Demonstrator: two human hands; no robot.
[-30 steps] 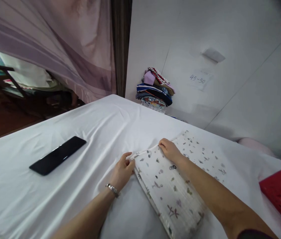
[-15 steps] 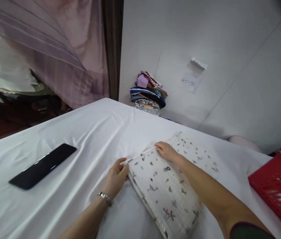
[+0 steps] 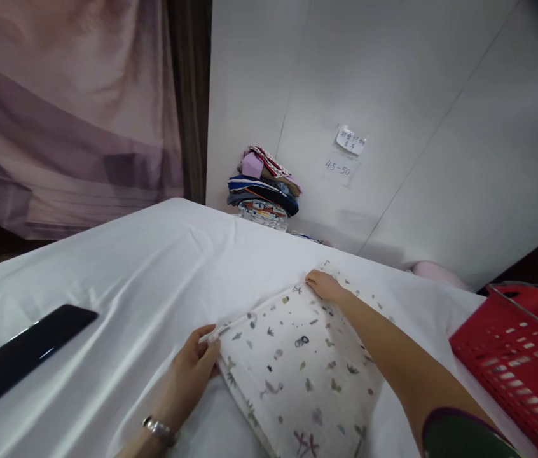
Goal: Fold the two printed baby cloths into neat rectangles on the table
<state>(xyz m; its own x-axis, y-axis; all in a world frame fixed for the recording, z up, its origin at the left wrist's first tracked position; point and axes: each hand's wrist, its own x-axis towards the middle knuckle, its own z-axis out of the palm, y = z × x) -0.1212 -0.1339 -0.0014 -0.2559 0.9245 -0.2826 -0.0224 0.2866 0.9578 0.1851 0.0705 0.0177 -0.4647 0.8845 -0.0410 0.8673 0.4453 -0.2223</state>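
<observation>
A white cloth (image 3: 292, 362) printed with small plants and animals lies folded in layers on the white-sheeted surface (image 3: 164, 254). My left hand (image 3: 191, 362), with a silver watch or bracelet on the wrist, pinches the cloth's near left corner between thumb and fingers. Farther along the same top edge, my right hand (image 3: 325, 286) is closed on the fabric, its fingertips partly hidden. Between the two hands the edge runs fairly straight. Part of the cloth reaches out past my right hand and lies beneath my right forearm.
A flat black glossy panel (image 3: 25, 356) rests at the left. On the right stands a red plastic basket (image 3: 512, 343) with a metal handle. Folded clothes (image 3: 264, 191) are stacked beyond the far edge, against a wall bearing paper notes (image 3: 345, 156). A pink curtain (image 3: 68, 127) hangs at the left.
My left hand has drawn its corner leftward and nearer, so the edge between my hands is longer and straighter. The view has turned slightly right.
</observation>
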